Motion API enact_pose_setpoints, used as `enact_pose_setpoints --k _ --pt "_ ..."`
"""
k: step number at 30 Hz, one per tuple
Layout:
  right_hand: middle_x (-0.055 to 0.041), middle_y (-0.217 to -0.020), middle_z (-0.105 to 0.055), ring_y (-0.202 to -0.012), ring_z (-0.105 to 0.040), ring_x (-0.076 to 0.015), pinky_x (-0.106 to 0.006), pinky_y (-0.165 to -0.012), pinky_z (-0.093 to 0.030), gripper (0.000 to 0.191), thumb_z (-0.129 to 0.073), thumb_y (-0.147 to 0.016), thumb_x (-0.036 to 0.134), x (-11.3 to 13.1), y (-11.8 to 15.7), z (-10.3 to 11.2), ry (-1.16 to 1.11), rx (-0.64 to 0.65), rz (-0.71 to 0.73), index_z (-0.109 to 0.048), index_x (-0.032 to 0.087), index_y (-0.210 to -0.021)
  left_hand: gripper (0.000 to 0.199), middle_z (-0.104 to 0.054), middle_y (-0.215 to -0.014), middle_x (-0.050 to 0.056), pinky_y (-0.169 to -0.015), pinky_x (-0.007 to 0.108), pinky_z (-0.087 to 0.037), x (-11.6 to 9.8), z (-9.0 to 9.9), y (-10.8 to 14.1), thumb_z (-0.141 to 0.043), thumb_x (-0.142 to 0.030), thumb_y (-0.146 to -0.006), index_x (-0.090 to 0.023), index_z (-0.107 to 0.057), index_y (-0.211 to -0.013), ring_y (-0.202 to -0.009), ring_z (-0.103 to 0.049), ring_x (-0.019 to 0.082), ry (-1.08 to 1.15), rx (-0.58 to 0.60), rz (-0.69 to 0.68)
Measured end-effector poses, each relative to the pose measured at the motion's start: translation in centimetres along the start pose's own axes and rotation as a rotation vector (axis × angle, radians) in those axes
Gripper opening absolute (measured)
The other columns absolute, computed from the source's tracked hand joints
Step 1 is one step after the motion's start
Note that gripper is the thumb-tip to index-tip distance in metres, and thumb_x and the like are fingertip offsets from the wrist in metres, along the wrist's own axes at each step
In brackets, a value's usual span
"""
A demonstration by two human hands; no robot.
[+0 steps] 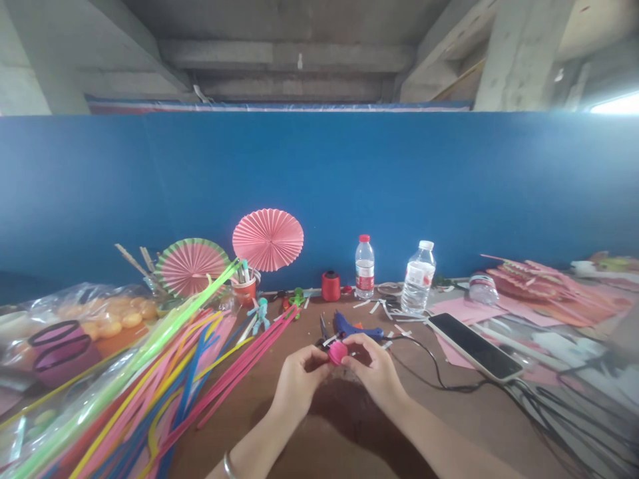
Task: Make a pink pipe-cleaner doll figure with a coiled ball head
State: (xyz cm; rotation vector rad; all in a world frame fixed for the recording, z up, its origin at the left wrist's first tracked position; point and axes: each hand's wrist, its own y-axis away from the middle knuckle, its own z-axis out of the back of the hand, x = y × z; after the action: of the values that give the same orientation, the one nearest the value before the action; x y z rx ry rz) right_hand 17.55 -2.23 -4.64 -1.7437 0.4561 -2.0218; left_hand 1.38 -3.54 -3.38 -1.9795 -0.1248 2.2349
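Both my hands meet over the brown tabletop [309, 446] around a small, round, bright pink piece [337, 353]. It looks ridged, but its material is too small to make out. My left hand [298, 376] pinches its left side between thumb and fingers. On the right side, my right hand [375, 371] grips it with thumb and fingertips. Just beyond my fingers lies a blue glue gun [358, 328] with a black cord. A dark-tipped tool [324, 326], perhaps scissors, is beside it, partly hidden by my hands.
Long pipe cleaners [194, 379] in several colours cover the left. Pleated pink paper fans [268, 239] stand behind them. A red thread spool [330, 286] and two water bottles [418, 279] line the blue partition [319, 179]. A phone [474, 346] and cables [554, 406] lie right.
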Motion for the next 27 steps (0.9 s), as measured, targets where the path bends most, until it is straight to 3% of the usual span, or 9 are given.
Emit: enact_pose_setpoints --k 4,9,13,17,20,23,27 --pt "-0.0021 -0.086 -0.065 -0.078 -0.062 -0.018 -0.028 -0.071 -0.05 0.026 -0.068 -0.071 0.024 -0.3 0.0 0.1 -0.053 0.011 -0.019 -0.058 0.021 -0.095 0.009 -0.057 -0.052 -0.004 -0.051 0.021 -0.036 -1.1 0.2 0.5 -0.066 -0.023 -0.065 -0.015 -0.063 -0.062 -0.05 -0.05 0.012 -0.061 0.018 -0.04" --pt "-0.0049 -0.088 -0.062 -0.081 -0.061 -0.02 -0.03 -0.072 -0.05 0.016 -0.065 -0.074 0.026 0.0 0.1 0.1 -0.017 0.097 0.035 -0.063 0.02 -0.089 0.009 -0.063 -0.064 -0.001 -0.06 0.024 -0.043 -2.2 0.5 1.1 -0.066 -0.026 -0.065 -0.018 -0.063 -0.069 -0.063 -0.058 0.017 -0.214 0.008 -0.129" --pt "-0.0046 -0.09 -0.058 -0.083 -0.06 -0.0195 -0.029 -0.072 -0.05 0.015 -0.065 -0.073 0.024 0.3 0.3 0.1 -0.01 0.127 0.076 -0.061 0.02 -0.087 0.012 -0.065 -0.072 0.001 -0.063 0.025 -0.045 -2.3 1.0 1.1 -0.066 -0.024 -0.065 -0.02 -0.061 -0.075 -0.069 -0.059 0.019 -0.33 0.055 -0.201" --pt "-0.0048 -0.094 -0.061 -0.082 -0.061 -0.0185 -0.03 -0.075 -0.05 0.024 -0.062 -0.077 0.022 0.4 0.4 0.4 -0.026 0.193 0.074 -0.055 0.021 -0.1 0.013 -0.065 -0.075 0.0 -0.066 0.025 -0.044 -2.1 1.5 0.9 -0.063 -0.018 -0.067 -0.022 -0.061 -0.079 -0.071 -0.059 0.019 -0.461 0.049 -0.288" --pt "-0.0066 -0.099 -0.061 -0.089 -0.059 -0.0202 -0.032 -0.082 -0.047 0.033 -0.063 -0.076 0.024 0.7 0.1 0.8 0.093 0.236 0.17 -0.055 0.022 -0.108 0.016 -0.067 -0.078 0.0 -0.069 0.026 -0.043 -2.0 1.7 0.8 -0.061 -0.014 -0.067 -0.024 -0.062 -0.08 -0.074 -0.059 0.019 -0.537 0.081 -0.333" --pt "-0.0077 -0.098 -0.061 -0.095 -0.056 -0.022 -0.033 -0.085 -0.045 0.027 -0.063 -0.076 0.024 1.0 -0.2 1.1 0.171 0.268 0.276 -0.059 0.021 -0.102 0.017 -0.067 -0.082 0.002 -0.071 0.027 -0.043 -1.9 1.9 0.8 -0.062 -0.017 -0.067 -0.024 -0.063 -0.083 -0.077 -0.059 0.021 -0.556 0.105 -0.336" --pt "-0.0081 -0.098 -0.062 -0.095 -0.056 -0.0221 -0.034 -0.085 -0.045 0.021 -0.062 -0.076 0.022 1.2 -0.2 1.2 0.179 0.264 0.297 -0.06 0.021 -0.097 0.018 -0.066 -0.081 0.003 -0.071 0.027 -0.045 -2.0 1.9 0.9 -0.064 -0.023 -0.067 -0.024 -0.063 -0.085 -0.077 -0.059 0.021 -0.519 0.121 -0.309"
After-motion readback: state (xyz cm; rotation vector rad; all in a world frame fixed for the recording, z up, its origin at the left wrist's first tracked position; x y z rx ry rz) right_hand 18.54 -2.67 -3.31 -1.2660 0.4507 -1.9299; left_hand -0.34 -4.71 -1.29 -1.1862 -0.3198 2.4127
